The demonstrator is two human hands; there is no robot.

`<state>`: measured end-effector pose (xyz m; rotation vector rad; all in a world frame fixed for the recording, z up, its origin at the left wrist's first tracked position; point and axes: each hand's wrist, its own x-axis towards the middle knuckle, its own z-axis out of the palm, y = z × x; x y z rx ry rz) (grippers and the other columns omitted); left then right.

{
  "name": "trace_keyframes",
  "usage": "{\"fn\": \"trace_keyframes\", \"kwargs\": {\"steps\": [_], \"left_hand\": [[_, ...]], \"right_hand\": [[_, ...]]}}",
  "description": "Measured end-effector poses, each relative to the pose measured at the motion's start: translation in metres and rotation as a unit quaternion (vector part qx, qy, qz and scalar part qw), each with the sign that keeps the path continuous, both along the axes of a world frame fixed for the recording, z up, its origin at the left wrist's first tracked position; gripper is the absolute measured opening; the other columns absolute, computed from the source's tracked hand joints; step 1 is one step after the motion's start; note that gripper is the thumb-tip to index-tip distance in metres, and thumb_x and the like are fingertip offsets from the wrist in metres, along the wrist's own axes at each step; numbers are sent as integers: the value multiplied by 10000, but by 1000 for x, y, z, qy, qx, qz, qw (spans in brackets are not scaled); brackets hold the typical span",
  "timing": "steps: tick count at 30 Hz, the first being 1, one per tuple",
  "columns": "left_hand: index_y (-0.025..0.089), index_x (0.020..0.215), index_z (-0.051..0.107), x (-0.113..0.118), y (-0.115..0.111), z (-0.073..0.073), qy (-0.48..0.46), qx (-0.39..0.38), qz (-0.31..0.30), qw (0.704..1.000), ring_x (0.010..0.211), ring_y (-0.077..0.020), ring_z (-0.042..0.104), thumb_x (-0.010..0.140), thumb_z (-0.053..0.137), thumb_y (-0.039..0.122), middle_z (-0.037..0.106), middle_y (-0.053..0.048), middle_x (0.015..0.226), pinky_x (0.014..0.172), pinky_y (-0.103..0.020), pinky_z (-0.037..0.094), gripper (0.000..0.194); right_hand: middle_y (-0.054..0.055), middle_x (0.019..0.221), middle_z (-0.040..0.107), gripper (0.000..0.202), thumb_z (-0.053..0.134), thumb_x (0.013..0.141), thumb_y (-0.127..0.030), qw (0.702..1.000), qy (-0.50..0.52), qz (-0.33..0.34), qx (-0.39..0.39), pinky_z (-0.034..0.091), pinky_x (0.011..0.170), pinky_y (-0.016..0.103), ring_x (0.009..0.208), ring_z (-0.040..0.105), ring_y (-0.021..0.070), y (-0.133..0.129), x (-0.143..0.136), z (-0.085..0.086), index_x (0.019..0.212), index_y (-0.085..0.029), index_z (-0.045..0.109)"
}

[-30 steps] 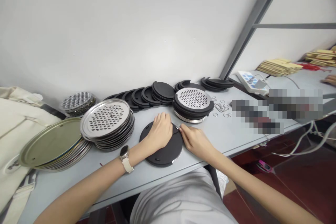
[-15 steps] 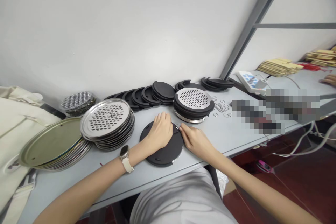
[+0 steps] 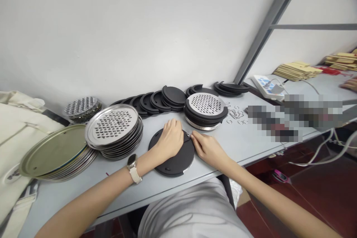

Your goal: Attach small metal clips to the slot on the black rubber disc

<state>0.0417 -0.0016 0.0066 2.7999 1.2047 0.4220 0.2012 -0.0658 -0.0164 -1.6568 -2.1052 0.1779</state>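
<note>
A round black disc [image 3: 175, 163] lies flat on the table in front of me, with a shiny metal rim showing at its lower right. My left hand [image 3: 170, 137] rests on its upper part, fingers curled and closed; whatever they grip is hidden beneath them. At the disc's upper right edge, my right hand [image 3: 205, 146] pinches a small shiny metal piece [image 3: 188, 135] between thumb and forefinger. Just beyond stands a stack of perforated silver grater discs with black rims [image 3: 206, 105]. Loose metal rings and clips [image 3: 235, 113] are scattered to its right.
Left of the disc are a stack of metal grater plates [image 3: 115, 126] and a stack of olive trays [image 3: 60, 150]. Black discs [image 3: 173, 96] lean along the wall. A white bag [image 3: 22, 137], a blurred-out item [image 3: 275, 123] and another person's hand [image 3: 350, 82] flank the table.
Almost nothing differs. Both my hands keep their places at the black disc; the other person's hand at the far right has shifted slightly.
</note>
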Motion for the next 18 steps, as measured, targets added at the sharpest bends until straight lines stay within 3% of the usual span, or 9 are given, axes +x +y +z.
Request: {"fn": "trace_keyframes", "kwargs": {"steps": [18], "left_hand": [[165, 915, 462, 0, 0, 0, 16, 11, 6, 1000, 883, -234, 484, 939, 313, 137, 493, -79, 919, 826, -401, 417, 153]], "right_hand": [[-23, 547, 481, 244, 353, 932, -217, 998, 62, 9, -10, 296, 516, 232, 470, 458, 122, -2, -1, 8, 712, -211, 457]]}}
